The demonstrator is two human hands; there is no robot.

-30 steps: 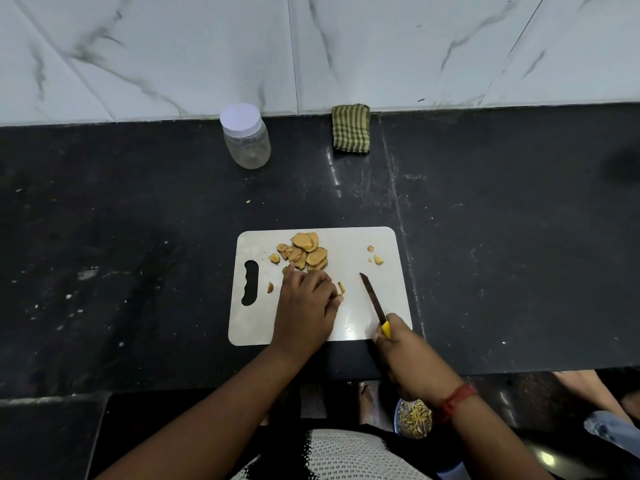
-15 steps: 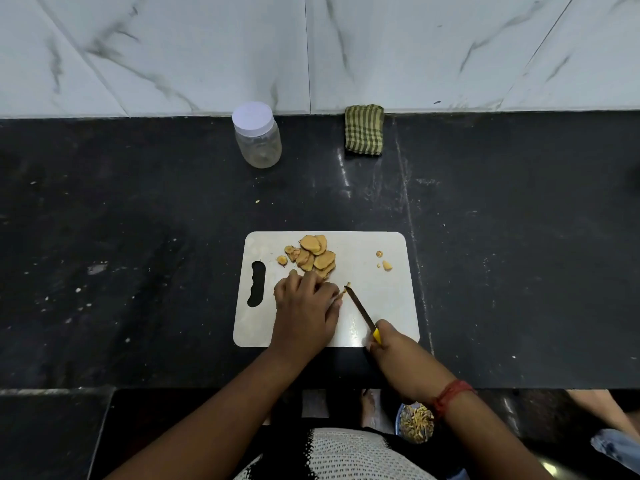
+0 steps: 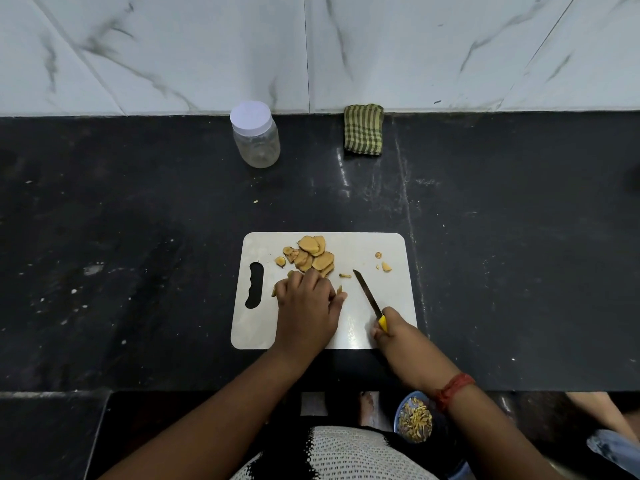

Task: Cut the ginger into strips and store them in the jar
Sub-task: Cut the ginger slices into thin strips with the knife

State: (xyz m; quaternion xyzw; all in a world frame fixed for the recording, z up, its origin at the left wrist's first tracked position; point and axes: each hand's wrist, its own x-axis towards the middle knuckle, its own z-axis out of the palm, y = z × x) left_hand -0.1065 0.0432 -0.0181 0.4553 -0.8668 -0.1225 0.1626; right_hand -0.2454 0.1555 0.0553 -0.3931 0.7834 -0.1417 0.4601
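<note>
My left hand (image 3: 306, 308) lies curled on the board (image 3: 391, 306), fingers bunched over ginger bits just below the pile of slices (image 3: 313, 256); how tightly they pinch I cannot tell. My right hand (image 3: 394, 336) grips the knife (image 3: 367, 292) by its yellow handle, blade angled up the board, apart from my left. The jar (image 3: 256, 136), lid on, stands at the wall beside a striped cloth (image 3: 363, 129).

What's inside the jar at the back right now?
The jar looks empty through its clear wall, white lid on. Ginger slices still lie on the cutting board. Behind the lid is hidden.
</note>
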